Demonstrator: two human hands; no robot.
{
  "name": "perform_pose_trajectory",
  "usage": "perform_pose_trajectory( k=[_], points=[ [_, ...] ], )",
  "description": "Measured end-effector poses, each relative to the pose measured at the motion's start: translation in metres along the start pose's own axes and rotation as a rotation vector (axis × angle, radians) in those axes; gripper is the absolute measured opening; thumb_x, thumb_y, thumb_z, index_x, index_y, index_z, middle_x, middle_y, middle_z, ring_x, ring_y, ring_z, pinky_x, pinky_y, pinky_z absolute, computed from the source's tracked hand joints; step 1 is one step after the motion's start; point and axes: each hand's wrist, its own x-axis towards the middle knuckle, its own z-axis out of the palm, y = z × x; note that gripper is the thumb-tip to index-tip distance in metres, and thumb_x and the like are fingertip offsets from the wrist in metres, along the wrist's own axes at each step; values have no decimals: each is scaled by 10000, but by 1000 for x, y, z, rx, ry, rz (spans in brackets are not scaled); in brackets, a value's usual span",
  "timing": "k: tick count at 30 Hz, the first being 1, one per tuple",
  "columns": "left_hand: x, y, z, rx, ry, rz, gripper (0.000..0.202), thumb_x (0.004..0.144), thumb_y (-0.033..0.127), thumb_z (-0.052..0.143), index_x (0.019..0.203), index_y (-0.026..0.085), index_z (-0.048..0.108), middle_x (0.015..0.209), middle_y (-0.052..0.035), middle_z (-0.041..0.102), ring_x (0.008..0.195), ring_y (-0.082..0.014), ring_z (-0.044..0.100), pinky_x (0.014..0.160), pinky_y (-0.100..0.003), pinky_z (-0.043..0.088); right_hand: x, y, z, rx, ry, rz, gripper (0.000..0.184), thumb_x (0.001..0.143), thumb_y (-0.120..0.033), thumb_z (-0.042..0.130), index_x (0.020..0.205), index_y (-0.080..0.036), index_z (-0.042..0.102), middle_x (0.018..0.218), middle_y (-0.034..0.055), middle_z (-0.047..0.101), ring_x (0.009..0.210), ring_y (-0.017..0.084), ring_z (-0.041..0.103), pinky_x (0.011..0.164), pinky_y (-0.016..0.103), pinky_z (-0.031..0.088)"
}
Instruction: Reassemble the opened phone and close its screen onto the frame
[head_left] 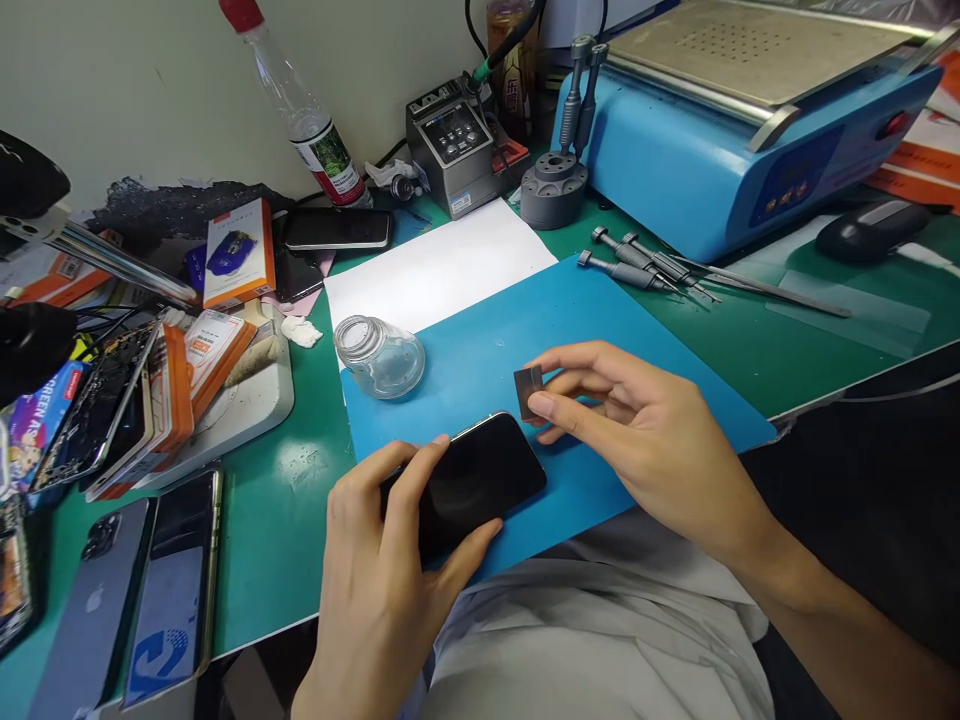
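Observation:
A smartphone (487, 480) with a dark screen lies face up on the blue mat (525, 320). My left hand (390, 550) grips it by its long edges, fingers on the far side and thumb on the near side, covering its left end. Just beyond the phone's right end, my right hand (630, 420) pinches a small, flat, dark rectangular piece (529, 390) between thumb and fingers. What the piece is I cannot make out. Behind the phone, a clear glass jar (381, 358) with a silvery top rests on the mat.
Several screwdrivers (630, 262) and tweezers (780, 285) lie at the right, before a blue heating-plate machine (675, 170). A grey control unit (454, 145) and plastic bottle (322, 150) stand behind. Phones (176, 570) and orange-white boxes (240, 255) crowd the left.

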Motion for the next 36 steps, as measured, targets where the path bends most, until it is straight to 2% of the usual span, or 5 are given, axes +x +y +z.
perform_pose_trajectory(
  k=[3,6,9,13,36],
  points=[
    [7,-8,-1,-74,-120,5,647,1021,407,781,1572,258,477,1397,-119,547,1306,-313,557,1088,-457,503,4,2,-6,-205,32,-121,229,1035,-460,746,1177,-293,811,1063,16,810,925,207,786,805,322,646],
    [13,-16,0,-167,-276,-10,686,992,473,809,1577,318,486,1419,-88,571,1318,-311,547,1115,-483,492,16,3,-12,-497,-51,-401,200,1107,-343,646,1181,-288,823,1163,15,799,1052,197,758,905,323,593],
    [16,-21,1,-205,-311,-23,727,976,501,824,1591,327,480,1460,-91,570,1346,-322,541,1148,-510,470,30,3,-14,-724,-204,-654,287,1146,-240,537,1272,-220,794,1151,42,783,1029,181,743,867,313,557],
    [15,-23,3,-230,-313,-14,830,972,598,794,1648,307,409,1459,-99,577,1350,-311,538,1146,-490,465,44,1,-12,-906,-380,-836,276,1144,-194,512,1216,-159,777,1097,52,779,964,184,739,782,321,514],
    [15,-26,7,-312,-274,-5,795,972,625,781,1576,225,452,1418,-88,574,1320,-269,497,1142,-422,396,56,-10,-8,-1040,-535,-916,230,1134,-209,549,1154,-206,778,1010,1,759,816,141,726,631,317,378]
  ],
)
